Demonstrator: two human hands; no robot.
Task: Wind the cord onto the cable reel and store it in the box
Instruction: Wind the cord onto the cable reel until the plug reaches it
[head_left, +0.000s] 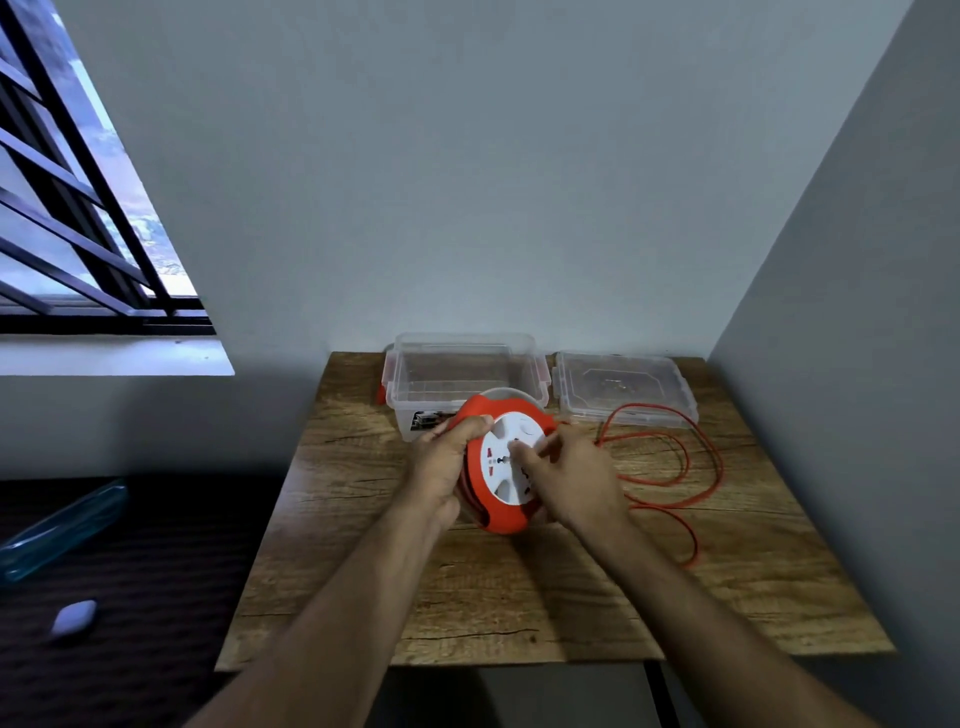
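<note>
An orange cable reel (501, 517) with a white socket face stands tilted on the wooden table (545, 587), just in front of the clear plastic box (415, 387). My left hand (447, 462) grips the reel's orange rim at its upper left. My right hand (571, 480) pinches something at the centre of the white face, with its fingers curled. The orange cord (685, 467) runs out from the reel's right side and lies in loose loops on the table to the right.
The box's clear lid (623, 387) lies flat to the right of the box, at the back of the table. Walls close in behind and on the right. A barred window (78, 208) is at the left, a dark surface with a blue object (62, 525) below it.
</note>
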